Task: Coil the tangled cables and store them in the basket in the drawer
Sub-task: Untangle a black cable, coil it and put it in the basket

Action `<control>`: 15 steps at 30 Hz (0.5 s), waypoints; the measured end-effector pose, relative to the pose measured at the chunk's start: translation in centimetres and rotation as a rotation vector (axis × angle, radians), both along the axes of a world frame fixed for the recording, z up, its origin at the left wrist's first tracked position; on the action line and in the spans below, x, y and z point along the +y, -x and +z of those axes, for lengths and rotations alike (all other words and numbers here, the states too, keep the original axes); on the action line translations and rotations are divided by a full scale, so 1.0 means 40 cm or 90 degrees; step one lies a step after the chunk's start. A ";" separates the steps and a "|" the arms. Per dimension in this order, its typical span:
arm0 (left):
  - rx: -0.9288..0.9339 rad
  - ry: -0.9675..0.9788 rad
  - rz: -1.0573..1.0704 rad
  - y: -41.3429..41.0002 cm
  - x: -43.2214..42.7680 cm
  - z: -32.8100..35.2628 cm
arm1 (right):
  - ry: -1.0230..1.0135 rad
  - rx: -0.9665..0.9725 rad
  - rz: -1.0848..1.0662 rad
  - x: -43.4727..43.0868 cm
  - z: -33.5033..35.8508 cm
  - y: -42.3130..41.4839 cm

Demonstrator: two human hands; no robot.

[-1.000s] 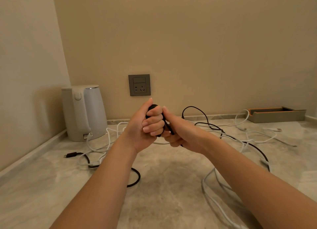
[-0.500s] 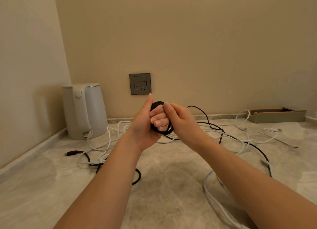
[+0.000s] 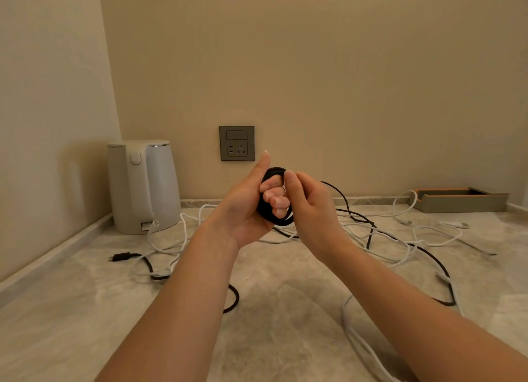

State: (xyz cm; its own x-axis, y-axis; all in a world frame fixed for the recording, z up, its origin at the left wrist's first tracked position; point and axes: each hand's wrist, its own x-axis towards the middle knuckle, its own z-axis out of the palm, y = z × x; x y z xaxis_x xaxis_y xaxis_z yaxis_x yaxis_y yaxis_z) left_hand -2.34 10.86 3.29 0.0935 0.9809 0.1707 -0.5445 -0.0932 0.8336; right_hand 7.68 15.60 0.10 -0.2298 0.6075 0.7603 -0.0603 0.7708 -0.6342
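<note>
Just below the wall socket (image 3: 237, 143), a black coil (image 3: 275, 171) is held upright round the left hand's (image 3: 245, 210) curled fingers (image 3: 276, 202), its loose tail (image 3: 335, 188), pinched by the right hand (image 3: 311, 207), trailing rightward.

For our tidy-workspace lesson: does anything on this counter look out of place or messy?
Yes. White cables and a black cable sprawl tangled across the counter, crossing one another. Only the black coil held in the left hand looks neat.
</note>
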 end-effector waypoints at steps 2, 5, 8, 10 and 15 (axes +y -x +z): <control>-0.006 0.019 0.035 -0.002 0.001 0.004 | -0.016 -0.006 -0.007 0.003 0.003 -0.008; 0.036 0.033 0.131 -0.010 0.016 -0.001 | -0.045 -0.041 -0.031 0.016 0.007 -0.020; 0.091 0.057 0.256 -0.031 0.031 -0.019 | -0.046 -0.072 -0.061 0.027 -0.001 -0.016; 0.129 0.058 0.358 -0.043 0.035 -0.033 | -0.042 -0.073 -0.085 0.025 -0.009 -0.008; 0.300 -0.088 0.564 -0.079 0.046 -0.056 | -0.007 0.000 -0.175 0.024 -0.017 0.007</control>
